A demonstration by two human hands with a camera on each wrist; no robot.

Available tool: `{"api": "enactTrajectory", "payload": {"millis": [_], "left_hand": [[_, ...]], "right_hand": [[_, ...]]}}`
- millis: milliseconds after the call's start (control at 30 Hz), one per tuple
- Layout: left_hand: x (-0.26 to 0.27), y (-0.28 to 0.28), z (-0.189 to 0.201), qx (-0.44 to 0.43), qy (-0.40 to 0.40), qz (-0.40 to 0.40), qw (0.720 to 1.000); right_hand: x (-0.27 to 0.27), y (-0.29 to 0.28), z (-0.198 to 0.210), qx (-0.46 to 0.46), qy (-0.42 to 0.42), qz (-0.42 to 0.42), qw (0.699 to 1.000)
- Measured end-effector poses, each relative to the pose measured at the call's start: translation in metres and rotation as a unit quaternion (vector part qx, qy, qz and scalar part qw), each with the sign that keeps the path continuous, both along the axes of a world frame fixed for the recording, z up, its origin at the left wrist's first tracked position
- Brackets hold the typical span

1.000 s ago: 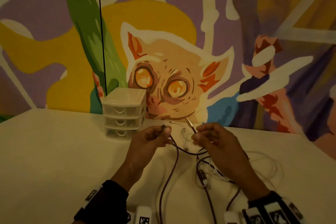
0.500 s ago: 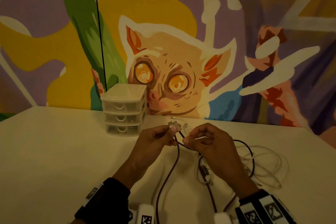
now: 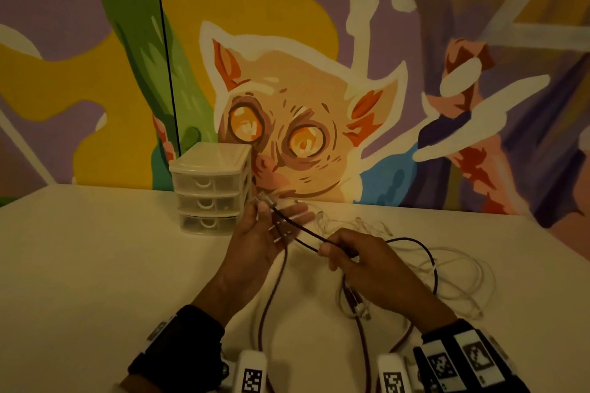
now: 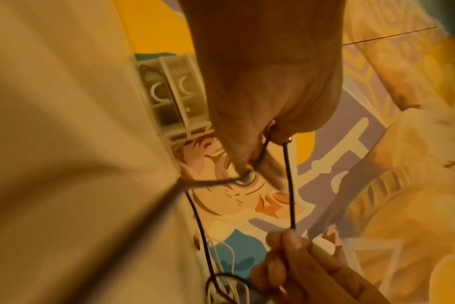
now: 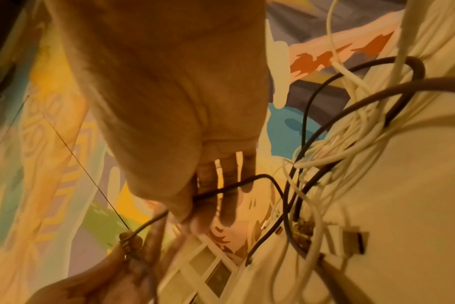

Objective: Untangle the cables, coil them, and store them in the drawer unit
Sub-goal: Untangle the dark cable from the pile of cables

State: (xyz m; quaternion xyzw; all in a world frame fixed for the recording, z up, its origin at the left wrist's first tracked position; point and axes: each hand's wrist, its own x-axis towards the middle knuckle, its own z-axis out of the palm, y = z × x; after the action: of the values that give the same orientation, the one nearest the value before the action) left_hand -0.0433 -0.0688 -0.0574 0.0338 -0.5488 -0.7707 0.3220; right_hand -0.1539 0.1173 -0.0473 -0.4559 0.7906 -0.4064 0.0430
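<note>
A dark maroon cable (image 3: 303, 231) stretches taut between my two hands above the white table (image 3: 95, 265). My left hand (image 3: 271, 217) pinches its plug end under the thumb, with the other fingers spread out, just right of the drawer unit (image 3: 207, 182). My right hand (image 3: 338, 252) pinches the same cable a short way along. The rest of it loops down toward me and into a tangle of white cables (image 3: 459, 268) on the right. The left wrist view shows the cable (image 4: 288, 185) running from my thumb to the right hand. All three drawers look closed.
The small translucent three-drawer unit stands against a painted mural wall (image 3: 319, 105). A thin black cord (image 3: 166, 41) hangs down the wall behind it. The tangle (image 5: 351, 127) holds several white strands and a loose plug (image 3: 364, 313) near my right wrist.
My hands have drawn apart. The left one lifted the plug end toward the drawer unit and spread its fingers. The right one slid down the dark cable, pulling a length straight.
</note>
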Motion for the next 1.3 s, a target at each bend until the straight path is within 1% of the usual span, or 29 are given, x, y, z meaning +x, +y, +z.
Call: {"api": "enactTrajectory", "payload": {"millis": [67,133,167,200,233,267,300,333,367,400,433,467,500,533,567,600,667,700,733,767,800,833,933,1000,1100,1167,1233,1267,1300], "left_hand": [[0.000,0.003,0.004,0.083,0.036,-0.038,0.995],[0.000,-0.006,0.006,0.126,0.058,-0.014,0.990],[0.000,-0.014,0.007,0.136,0.062,0.006,0.989],[0.000,-0.020,0.008,0.140,0.063,0.022,0.988],[0.001,-0.023,0.009,0.137,0.062,0.031,0.988],[0.000,-0.023,0.009,0.130,0.061,0.036,0.989],[-0.002,-0.022,0.010,0.122,0.060,0.039,0.990],[-0.004,-0.020,0.011,0.113,0.061,0.044,0.991],[-0.005,-0.019,0.011,0.105,0.060,0.055,0.991],[-0.005,-0.021,0.012,0.102,0.061,0.073,0.990],[-0.003,-0.025,0.014,0.104,0.064,0.093,0.988],[0.001,-0.031,0.015,0.113,0.066,0.114,0.985],[0.004,-0.038,0.016,0.123,0.067,0.135,0.981],[0.007,-0.043,0.018,0.129,0.067,0.150,0.978],[0.009,-0.045,0.019,0.126,0.066,0.158,0.977],[0.009,-0.043,0.019,0.116,0.062,0.160,0.978],[0.006,-0.031,0.018,0.056,0.040,0.161,0.985],[0.004,-0.024,0.016,0.001,0.015,0.163,0.986],[0.003,-0.016,0.016,-0.066,-0.017,0.160,0.985],[0.003,-0.009,0.014,-0.133,-0.051,0.150,0.978],[0.002,-0.004,0.012,-0.183,-0.083,0.134,0.970],[0.002,0.000,0.009,-0.214,-0.108,0.110,0.965],[0.001,0.006,0.006,-0.273,-0.159,0.053,0.947],[0.004,0.010,0.009,-0.281,-0.169,0.044,0.944],[0.006,0.013,0.012,-0.270,-0.165,0.031,0.948],[0.006,0.015,0.014,-0.266,-0.164,0.030,0.950],[0.004,0.012,0.015,-0.243,-0.156,0.049,0.956],[0.003,0.008,0.014,-0.221,-0.142,0.067,0.962],[0.002,0.002,0.014,-0.196,-0.122,0.090,0.969]], "right_hand": [[0.003,0.001,0.003,-0.004,0.013,0.016,1.000],[0.001,0.006,0.005,0.047,0.007,0.052,0.997],[-0.003,0.011,0.007,0.070,0.011,0.057,0.996],[-0.008,0.016,0.011,0.067,0.024,0.044,0.996],[-0.013,0.021,0.017,0.030,0.053,0.007,0.998],[-0.017,0.024,0.023,-0.038,0.098,-0.045,0.993],[-0.017,0.025,0.029,-0.120,0.144,-0.089,0.978],[-0.017,0.024,0.032,-0.188,0.170,-0.106,0.962],[-0.016,0.022,0.033,-0.209,0.160,-0.103,0.959],[-0.015,0.021,0.031,-0.185,0.117,-0.080,0.973],[-0.017,0.021,0.025,-0.114,0.071,-0.052,0.990],[-0.022,0.023,0.017,-0.019,0.047,-0.023,0.998],[-0.028,0.027,0.010,0.061,0.045,-0.002,0.997],[-0.035,0.030,0.006,0.104,0.062,0.001,0.993],[-0.041,0.033,0.006,0.106,0.084,-0.017,0.991],[-0.045,0.035,0.010,0.064,0.119,-0.055,0.989],[-0.041,0.033,0.022,-0.068,0.187,-0.133,0.971],[-0.035,0.030,0.027,-0.131,0.189,-0.139,0.963],[-0.029,0.026,0.030,-0.164,0.164,-0.125,0.965],[-0.022,0.022,0.032,-0.168,0.122,-0.102,0.973],[-0.015,0.018,0.031,-0.151,0.078,-0.077,0.982],[-0.010,0.015,0.029,-0.132,0.049,-0.056,0.988],[-0.008,0.012,0.023,-0.127,0.030,-0.038,0.991],[-0.009,0.011,0.023,-0.134,0.025,-0.045,0.990],[-0.006,0.010,0.022,-0.132,0.030,-0.042,0.990],[-0.004,0.007,0.021,-0.132,0.018,-0.037,0.990],[-0.005,0.007,0.022,-0.131,-0.005,-0.038,0.991],[-0.005,0.008,0.021,-0.111,-0.020,-0.031,0.993],[-0.005,0.010,0.019,-0.068,-0.027,-0.017,0.997]]}}
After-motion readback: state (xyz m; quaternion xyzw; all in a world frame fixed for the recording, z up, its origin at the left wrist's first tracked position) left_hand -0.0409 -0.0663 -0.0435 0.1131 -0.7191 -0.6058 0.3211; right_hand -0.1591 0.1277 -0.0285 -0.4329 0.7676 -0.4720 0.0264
